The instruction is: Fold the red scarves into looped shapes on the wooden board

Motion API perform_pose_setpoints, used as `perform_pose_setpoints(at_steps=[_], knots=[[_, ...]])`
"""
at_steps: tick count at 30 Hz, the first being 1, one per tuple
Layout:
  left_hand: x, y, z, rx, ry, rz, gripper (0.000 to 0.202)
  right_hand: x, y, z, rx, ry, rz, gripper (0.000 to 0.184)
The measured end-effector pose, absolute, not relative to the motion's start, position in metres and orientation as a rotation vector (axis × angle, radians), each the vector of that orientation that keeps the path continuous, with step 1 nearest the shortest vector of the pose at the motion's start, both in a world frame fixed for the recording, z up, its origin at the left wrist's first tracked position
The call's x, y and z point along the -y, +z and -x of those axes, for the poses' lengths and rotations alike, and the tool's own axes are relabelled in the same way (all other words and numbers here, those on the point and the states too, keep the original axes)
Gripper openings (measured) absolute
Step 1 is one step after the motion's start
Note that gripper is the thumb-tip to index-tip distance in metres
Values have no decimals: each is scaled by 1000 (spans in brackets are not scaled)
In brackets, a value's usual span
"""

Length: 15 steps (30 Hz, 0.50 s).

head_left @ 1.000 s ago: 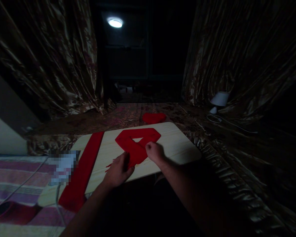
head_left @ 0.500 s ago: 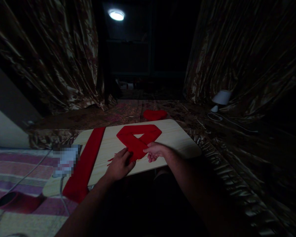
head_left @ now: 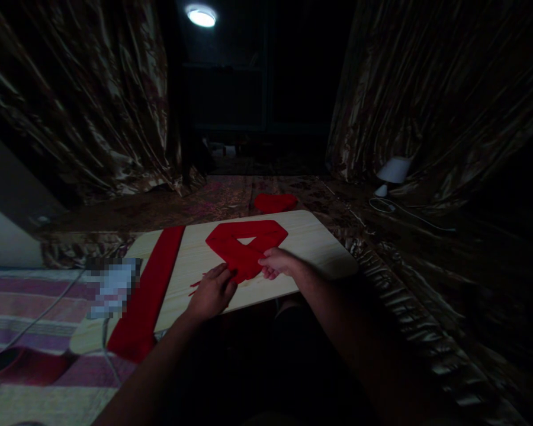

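A red cloth strip (head_left: pixel 249 248) lies on a pale wooden board (head_left: pixel 320 248), folded into an angular loop with its ends crossing toward me. A small triangular gap shows the board inside the loop. My right hand (head_left: pixel 278 262) pinches the strip's right edge between thumb and curled fingers. My left hand (head_left: pixel 213 290) rests with fingers stretched out at the lower left end, its fingertips touching cloth and board. Thin red strands stick out beside the left fingers. Another flat red band (head_left: pixel 153 290) runs across the board's left side and hangs over its near edge.
Beyond the board sits a red cloth bundle (head_left: pixel 275 202). A white lamp (head_left: pixel 394 170) with a cord stands at right. To the left are a blurred-out object (head_left: pixel 113 287), a cable, a red cylindrical thing (head_left: pixel 26 365) and striped bedding (head_left: pixel 31 296). Patterned curtains (head_left: pixel 128 118) flank a dark window.
My left hand has drawn slightly left and off the cloth's middle, so more of the lower end shows. The right hand keeps its pinch. The whole view has shifted a little.
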<state>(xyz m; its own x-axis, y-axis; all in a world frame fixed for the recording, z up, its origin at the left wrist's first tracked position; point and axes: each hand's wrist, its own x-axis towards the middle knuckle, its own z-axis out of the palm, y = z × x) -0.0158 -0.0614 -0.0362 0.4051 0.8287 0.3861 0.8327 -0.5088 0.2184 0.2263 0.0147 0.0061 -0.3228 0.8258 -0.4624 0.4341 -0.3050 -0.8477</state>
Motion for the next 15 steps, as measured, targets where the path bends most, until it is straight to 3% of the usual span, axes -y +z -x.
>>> perform_pose_setpoints(at_steps=[3,8,15], knots=[[62,-37,16,1592,-742,2611,34,-16,5,-228,1645,1690,1579,15],[66,-29,12,1679,-642,2604,46,-16,-2,-232,1633,1734,1493,16],[67,7,-19,1877,-188,2520,29,-17,-7,-234,1626,1708,1472,17]])
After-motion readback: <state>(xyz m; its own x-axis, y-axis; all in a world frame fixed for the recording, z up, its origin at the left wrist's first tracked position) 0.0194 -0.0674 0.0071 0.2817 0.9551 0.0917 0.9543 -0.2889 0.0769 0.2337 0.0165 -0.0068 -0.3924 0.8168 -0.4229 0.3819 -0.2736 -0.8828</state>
